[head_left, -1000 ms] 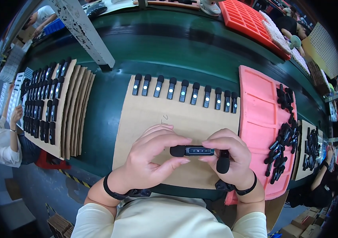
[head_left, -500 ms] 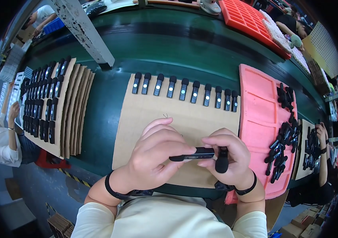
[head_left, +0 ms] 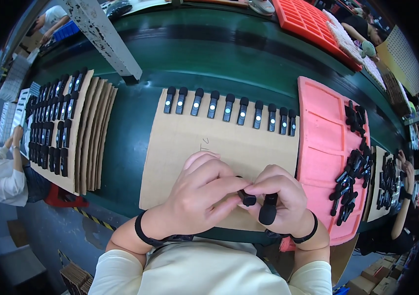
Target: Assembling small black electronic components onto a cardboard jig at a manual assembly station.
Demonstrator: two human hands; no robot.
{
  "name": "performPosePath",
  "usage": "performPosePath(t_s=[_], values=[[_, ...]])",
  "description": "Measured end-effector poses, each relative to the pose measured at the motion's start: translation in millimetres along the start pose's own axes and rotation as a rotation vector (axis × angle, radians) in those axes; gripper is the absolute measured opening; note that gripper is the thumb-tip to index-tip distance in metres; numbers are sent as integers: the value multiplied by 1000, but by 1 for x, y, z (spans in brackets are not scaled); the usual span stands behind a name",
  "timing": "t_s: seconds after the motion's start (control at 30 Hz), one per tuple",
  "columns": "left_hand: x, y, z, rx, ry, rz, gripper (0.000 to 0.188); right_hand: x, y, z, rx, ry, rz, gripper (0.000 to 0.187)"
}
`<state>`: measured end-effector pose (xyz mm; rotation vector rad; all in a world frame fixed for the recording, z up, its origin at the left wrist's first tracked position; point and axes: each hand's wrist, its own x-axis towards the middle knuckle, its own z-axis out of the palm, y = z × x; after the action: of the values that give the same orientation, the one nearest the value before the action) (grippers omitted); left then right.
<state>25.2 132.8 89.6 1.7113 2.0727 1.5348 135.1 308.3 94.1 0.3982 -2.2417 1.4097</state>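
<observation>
Both my hands are raised over the near part of a cardboard sheet (head_left: 170, 157). Between the fingertips of my left hand (head_left: 195, 196) is a small black wireless microphone (head_left: 249, 199), its blunt end turned toward me. The thumb and forefinger of my right hand (head_left: 288, 199) touch or come very close to that end. Curled in the same right hand is a second black microphone with a round foam cap (head_left: 268, 215), which points down toward me. Along the sheet's far edge stands a row of several like microphones (head_left: 227, 108), most with a pale round dot.
To the right, a pink foam tray (head_left: 320, 147) holds a heap of black microphones (head_left: 349, 177). Stacked cardboard sheets (head_left: 96, 137) with microphones stand at the left. A metal post (head_left: 104, 39) rises beyond; a red gridded tray (head_left: 303, 27) lies far right. Co-workers sit at both sides.
The left microphone has turned from lying sideways to end-on toward me. My hands have drawn closer together, and the right one's foam-capped microphone has shifted slightly left and nearer me.
</observation>
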Motion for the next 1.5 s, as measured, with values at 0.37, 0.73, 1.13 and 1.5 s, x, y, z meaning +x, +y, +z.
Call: performPosePath(t_s=[0.37, 0.73, 1.13, 1.5], values=[[-26, -45, -60, 524, 59, -85, 26, -10, 11, 15, 289, 83, 335, 26], [-29, -98, -82, 859, -48, -91, 24, 3, 10, 0, 135, -161, 365, 27], [-37, -95, -82, 751, -169, -157, 30, 3, 19, 2, 143, -98, 282, 30], [-31, -77, -80, 677, -97, -169, 34, 0, 17, 3, 158, -43, 292, 29]])
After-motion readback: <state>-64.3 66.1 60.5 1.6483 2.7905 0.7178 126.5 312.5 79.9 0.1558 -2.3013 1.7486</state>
